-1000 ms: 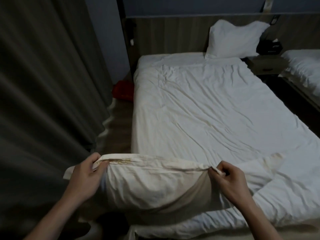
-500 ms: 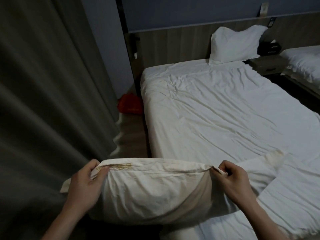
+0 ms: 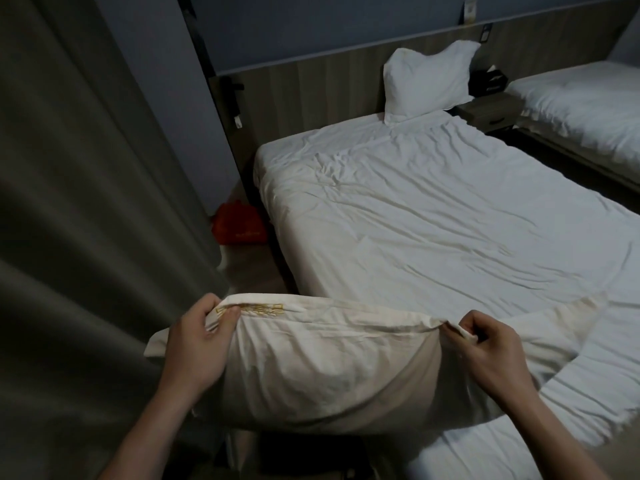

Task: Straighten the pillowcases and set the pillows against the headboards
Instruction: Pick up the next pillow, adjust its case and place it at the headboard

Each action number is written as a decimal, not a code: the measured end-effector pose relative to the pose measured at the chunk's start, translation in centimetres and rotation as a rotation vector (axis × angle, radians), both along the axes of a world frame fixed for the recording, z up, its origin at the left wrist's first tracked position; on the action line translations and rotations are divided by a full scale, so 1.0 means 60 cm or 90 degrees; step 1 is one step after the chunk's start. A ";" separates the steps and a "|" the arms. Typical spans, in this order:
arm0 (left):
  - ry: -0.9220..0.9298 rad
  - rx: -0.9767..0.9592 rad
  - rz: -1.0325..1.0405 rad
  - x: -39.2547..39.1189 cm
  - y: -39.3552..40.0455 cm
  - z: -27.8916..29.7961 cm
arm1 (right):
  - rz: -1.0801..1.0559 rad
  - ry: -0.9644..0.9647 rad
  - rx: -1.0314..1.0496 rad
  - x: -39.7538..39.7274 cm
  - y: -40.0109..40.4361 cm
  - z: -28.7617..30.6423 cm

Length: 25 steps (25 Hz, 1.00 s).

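I hold a cream pillow (image 3: 322,368) in its pillowcase in front of me, above the near left corner of the bed (image 3: 433,216). My left hand (image 3: 197,344) pinches the top left corner, by gold embroidery on the hem. My right hand (image 3: 485,351) pinches the top right corner of the case. The top hem is stretched taut between both hands. A second white pillow (image 3: 427,81) leans upright against the wooden headboard (image 3: 311,88) at the far right of the bed.
A grey curtain (image 3: 86,202) hangs close on my left. A red bag (image 3: 239,225) lies on the floor in the narrow gap between curtain and bed. A nightstand (image 3: 491,110) and a second bed (image 3: 581,109) stand at the right.
The view has shifted left and tilted so the bed sits further right. Both hands keep the same grip on the pillow's top corners, which is lifted off the bed edge.
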State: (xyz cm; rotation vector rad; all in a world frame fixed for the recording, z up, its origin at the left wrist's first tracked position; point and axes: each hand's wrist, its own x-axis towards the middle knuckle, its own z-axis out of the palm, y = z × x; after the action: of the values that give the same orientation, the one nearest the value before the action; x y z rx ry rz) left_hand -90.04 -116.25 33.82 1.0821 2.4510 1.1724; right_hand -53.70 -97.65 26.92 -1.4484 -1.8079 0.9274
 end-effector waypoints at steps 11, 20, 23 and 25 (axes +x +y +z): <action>0.011 -0.040 0.028 -0.140 0.155 -0.013 | 0.024 0.030 -0.029 -0.158 0.194 -0.014; 0.003 -0.018 0.099 -0.322 0.294 -0.015 | 0.084 0.032 -0.013 -0.357 0.380 0.017; -0.015 -0.017 0.060 -0.414 0.361 -0.022 | 0.060 0.026 -0.007 -0.433 0.435 0.015; 0.008 -0.015 0.029 -0.471 0.403 -0.026 | 0.046 0.028 -0.010 -0.481 0.469 0.012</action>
State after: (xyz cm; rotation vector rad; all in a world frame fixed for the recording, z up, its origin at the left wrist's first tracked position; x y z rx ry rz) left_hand -118.32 -92.06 32.26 1.0352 2.5063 1.1498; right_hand -82.57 -69.53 27.63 -1.3701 -1.8347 1.0027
